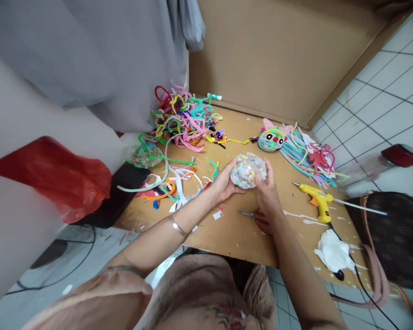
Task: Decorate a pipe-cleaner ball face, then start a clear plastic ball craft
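Note:
Both my hands grip a round ball [248, 170] covered in multicoloured paper scraps, held just above a brown cardboard sheet [227, 229]. My left hand [223, 183] cups its left side, with a thin bangle on that wrist. My right hand [267, 192] wraps its right side and lower part. Scissors with red handles [251, 214] lie on the cardboard just under my right wrist.
A heap of coloured pipe cleaners [182, 117] lies at the back left. A round craft face with strands [271, 139] sits behind the ball. A yellow glue gun [318, 199] and crumpled tissue [333, 254] lie to the right. A red bag [55, 176] is left, a brown handbag [395, 238] right.

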{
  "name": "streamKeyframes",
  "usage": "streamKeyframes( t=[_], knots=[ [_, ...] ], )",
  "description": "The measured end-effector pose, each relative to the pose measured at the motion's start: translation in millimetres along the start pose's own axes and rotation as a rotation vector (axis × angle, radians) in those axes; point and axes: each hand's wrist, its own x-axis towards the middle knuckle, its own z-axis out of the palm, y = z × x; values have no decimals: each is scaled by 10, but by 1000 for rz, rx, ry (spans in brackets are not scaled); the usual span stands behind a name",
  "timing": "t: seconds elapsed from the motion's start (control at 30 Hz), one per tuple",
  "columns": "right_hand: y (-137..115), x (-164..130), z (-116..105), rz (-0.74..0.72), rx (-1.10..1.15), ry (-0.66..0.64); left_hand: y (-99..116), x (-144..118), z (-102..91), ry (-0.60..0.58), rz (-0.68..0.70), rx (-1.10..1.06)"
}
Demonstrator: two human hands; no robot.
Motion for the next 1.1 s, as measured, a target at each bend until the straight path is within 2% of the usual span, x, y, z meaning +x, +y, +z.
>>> streamKeyframes(
  t=[0.07,0.17,0.37,0.6,0.7,0.87,0.97,1.1],
  knots=[
    [-25,-14,8,-26,-18,23,14,-11,11,-56,-12,-29],
    [-81,-26,10,-27,-3,35,14,-13,16,-107,51,-56],
    [-161,-50,16,-3,76,8,-6,11,-13,-132,162,-78],
    [-153,-71,49,-10,176,-73,-11,-2,-46,-99,174,-37],
    [-151,-92,58,18,191,-51,-36,-9,-40,-120,201,-17],
    [-113,-76,42,31,233,34,-40,-4,-31,-109,173,-49],
    [-96,-48,40,27,292,73,-12,-18,-48,-73,107,-112],
    [-99,4,70,15,149,149,40,-14,-84,-16,35,-170]
  ],
)
